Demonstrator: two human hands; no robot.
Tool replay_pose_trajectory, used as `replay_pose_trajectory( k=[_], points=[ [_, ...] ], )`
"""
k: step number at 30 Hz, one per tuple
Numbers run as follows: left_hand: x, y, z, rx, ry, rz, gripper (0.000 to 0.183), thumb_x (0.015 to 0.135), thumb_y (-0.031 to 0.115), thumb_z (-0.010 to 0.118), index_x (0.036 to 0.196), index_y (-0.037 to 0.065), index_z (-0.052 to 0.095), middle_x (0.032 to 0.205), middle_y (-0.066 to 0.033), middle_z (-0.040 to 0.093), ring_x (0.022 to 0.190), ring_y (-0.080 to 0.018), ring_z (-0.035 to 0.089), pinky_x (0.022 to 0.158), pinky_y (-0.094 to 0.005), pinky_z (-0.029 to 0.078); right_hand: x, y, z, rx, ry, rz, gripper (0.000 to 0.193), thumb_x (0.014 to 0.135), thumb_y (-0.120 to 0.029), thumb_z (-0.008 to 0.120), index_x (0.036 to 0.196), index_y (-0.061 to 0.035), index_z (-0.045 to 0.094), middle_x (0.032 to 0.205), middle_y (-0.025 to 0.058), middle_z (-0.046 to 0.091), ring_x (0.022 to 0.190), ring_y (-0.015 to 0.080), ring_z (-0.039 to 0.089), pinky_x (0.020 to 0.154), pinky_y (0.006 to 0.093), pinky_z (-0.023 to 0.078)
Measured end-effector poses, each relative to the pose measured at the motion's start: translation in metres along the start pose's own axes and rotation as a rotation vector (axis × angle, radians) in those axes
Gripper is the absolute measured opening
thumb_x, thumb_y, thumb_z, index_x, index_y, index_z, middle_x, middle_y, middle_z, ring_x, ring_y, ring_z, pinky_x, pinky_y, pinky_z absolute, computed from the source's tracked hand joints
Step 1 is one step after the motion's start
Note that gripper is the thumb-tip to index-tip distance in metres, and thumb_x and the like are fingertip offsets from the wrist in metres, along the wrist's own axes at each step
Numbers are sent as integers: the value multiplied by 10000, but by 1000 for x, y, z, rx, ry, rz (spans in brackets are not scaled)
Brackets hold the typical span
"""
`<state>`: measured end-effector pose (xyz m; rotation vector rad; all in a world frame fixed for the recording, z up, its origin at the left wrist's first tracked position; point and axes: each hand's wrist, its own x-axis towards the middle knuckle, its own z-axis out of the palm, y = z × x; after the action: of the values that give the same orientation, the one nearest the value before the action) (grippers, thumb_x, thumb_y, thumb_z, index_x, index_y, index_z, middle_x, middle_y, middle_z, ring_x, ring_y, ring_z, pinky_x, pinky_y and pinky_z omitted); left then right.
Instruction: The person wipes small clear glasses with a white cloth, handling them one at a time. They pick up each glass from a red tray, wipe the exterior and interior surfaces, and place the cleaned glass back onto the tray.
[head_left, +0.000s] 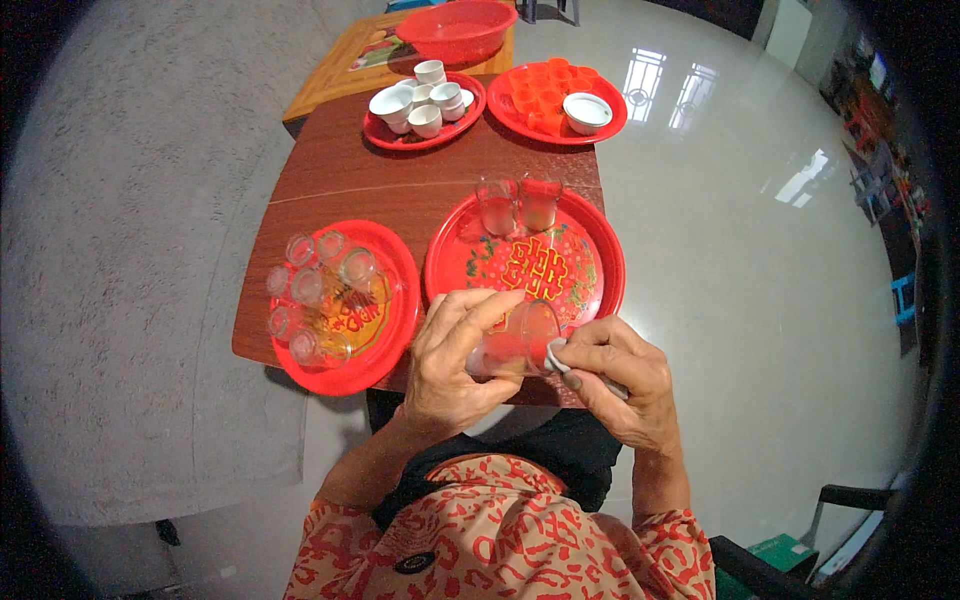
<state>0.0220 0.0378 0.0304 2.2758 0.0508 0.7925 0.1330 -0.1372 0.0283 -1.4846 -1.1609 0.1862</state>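
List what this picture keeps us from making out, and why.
All in the head view:
- most of the crumpled white cloth: inside the right hand
- near edge of the round red patterned tray: behind the left hand and clear glass tumbler
- what the dark clutter at far right is: too small, dim

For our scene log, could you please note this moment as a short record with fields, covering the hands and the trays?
Left hand: holds a clear glass
Right hand: pinches a white, cloth-like piece against the glass
Near right tray: red, two upright glasses
Near left tray: red, several small glasses
Far left tray: red, white cups
Far right tray: red, orange cups, white bowl
Table: reddish-brown
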Motion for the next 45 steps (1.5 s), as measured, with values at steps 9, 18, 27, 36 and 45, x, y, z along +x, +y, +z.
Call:
replay_pose_trajectory(
  k=[9,18,27,36,45],
  points=[
    [-2,3,5,-112,-1,-90,661,605,-7,746,1234,35,546,1108,-111,571,1022,-258,571,904,-355,458,5,-5,15,-45,168,-69,244,751,63,656,984,-4,679,934,105,617,823,199,612,734,305,482],
    [-9,-2,17,-1228,-38,-618,561,856,132,685,1331,25,404,1186,-54,562,1115,-137,535,965,-321,448,-3,0,36,-17,409,-81,275,740,46,690,1011,17,659,951,137,609,834,217,604,741,296,480],
    [-11,-5,21,-1627,56,-646,497,914,252,614,1322,28,441,1167,-62,575,1100,-168,556,977,-348,450,-9,3,50,-123,300,-87,290,698,73,674,979,1,670,940,135,606,856,239,585,763,324,468],
    [-40,-31,-71,-518,47,-552,724,739,0,669,1367,34,313,1123,-51,496,982,-109,545,822,-267,481,-14,7,47,114,125,85,216,693,57,661,904,14,677,863,114,615,783,204,600,706,298,475],
    [-55,-55,-133,315,97,-523,550,650,87,742,1126,31,473,1045,-155,564,1022,-271,591,856,-372,479,-1,5,70,135,-5,154,194,716,49,664,908,18,678,866,107,625,791,198,603,715,293,477]
  ],
)
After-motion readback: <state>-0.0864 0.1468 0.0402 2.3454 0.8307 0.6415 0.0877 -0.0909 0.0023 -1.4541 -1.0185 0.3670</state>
